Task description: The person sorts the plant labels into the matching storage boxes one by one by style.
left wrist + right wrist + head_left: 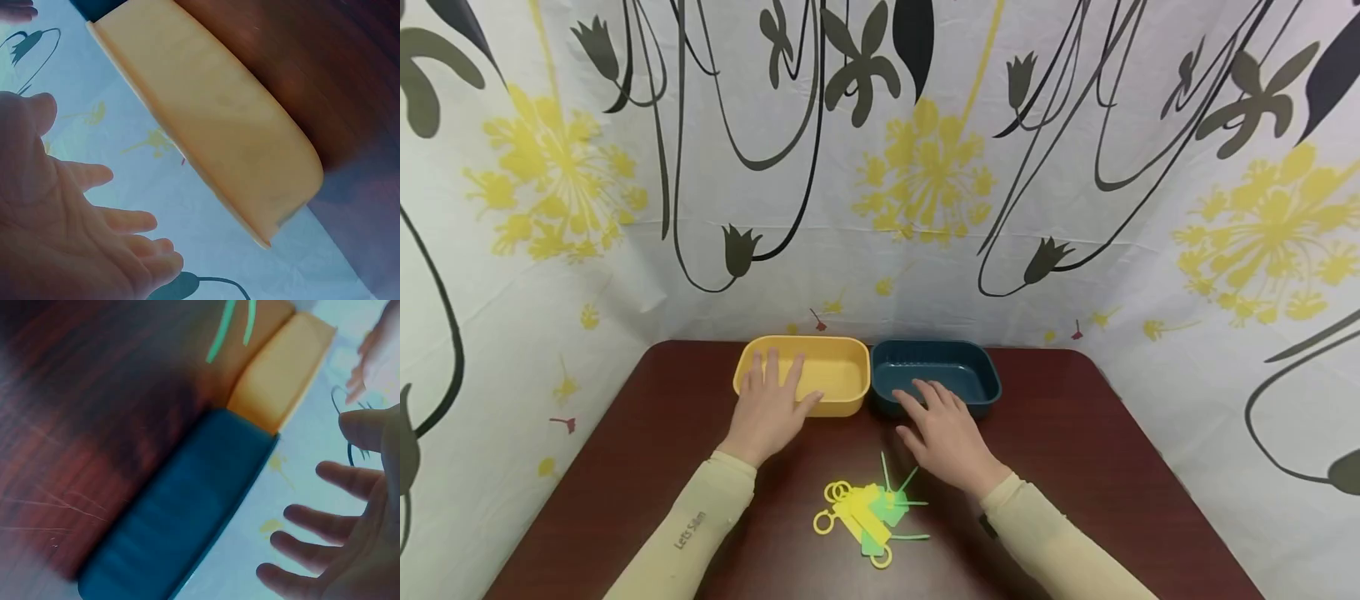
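Observation:
My left hand (769, 417), fingers spread, hovers over the near left part of a yellow plastic bin (838, 407). In the left wrist view its palm (56, 212) shows with nothing held, and the bin's outer wall (206, 106) stands beyond. My right hand (951, 442) is over the near edge of a dark blue bin (981, 375), its fingers loosely extended. The right wrist view shows that hand (350, 531) holding nothing, with the blue bin's side (181, 494) beside it. Between my forearms, nearer me, lies a pile of yellow tags (853, 507) with rings and green tags (891, 507) with thin tails.
Both bins stand side by side at the back of a dark red-brown table (1045, 467). Right behind the table's far edge hangs a white patterned cloth (850, 275), which also lines both sides.

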A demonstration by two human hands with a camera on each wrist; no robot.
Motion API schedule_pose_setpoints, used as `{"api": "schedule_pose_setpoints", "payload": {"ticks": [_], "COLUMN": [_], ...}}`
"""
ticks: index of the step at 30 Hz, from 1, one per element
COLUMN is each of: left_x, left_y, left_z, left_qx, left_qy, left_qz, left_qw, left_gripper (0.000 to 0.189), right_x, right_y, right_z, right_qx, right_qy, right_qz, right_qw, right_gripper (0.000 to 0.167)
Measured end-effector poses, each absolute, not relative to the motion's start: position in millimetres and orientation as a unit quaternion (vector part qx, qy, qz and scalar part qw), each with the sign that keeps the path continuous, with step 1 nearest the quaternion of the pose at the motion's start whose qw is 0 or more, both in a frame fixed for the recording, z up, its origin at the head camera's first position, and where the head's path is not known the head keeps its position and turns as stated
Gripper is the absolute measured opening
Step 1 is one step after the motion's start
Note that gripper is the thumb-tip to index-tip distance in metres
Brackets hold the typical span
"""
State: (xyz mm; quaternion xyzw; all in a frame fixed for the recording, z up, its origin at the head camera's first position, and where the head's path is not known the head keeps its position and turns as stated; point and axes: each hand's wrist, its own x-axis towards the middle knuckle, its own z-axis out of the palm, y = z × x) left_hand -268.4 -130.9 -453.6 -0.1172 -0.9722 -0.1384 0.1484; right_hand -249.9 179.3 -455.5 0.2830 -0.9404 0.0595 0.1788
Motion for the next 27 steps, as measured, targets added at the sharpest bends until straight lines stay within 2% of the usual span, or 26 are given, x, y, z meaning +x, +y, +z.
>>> {"api": "schedule_pose_setpoints", "payload": {"ticks": [7,11,27], "left_x": [-276.0,-281.4,-304.5], "left_y": [-142.0,-151.9,-180.4], "left_z": [-454.1,-456.4,-463.6], "left_qx": [-0.122,-0.112,-0.084], "left_qy": [-0.971,-0.973,-0.976], "left_qz": [-0.134,-0.141,-0.166], "left_qw": [0.157,0.144,0.109], "left_gripper": [0.074,0.075,0.096], "right_x": [-241.8,-238.4,-222.7], "right_y": [176.0,170.4,161.0], "right_z": [-466.3,-474.5,-494.0], "right_qx": [0.334,0.374,0.432], "right_qy": [-0.925,-0.911,-0.895], "right_qz": [0.026,0.009,-0.006], "right_qw": [0.182,0.173,0.112], "right_gripper": [0.048,0.046,0.036]}}
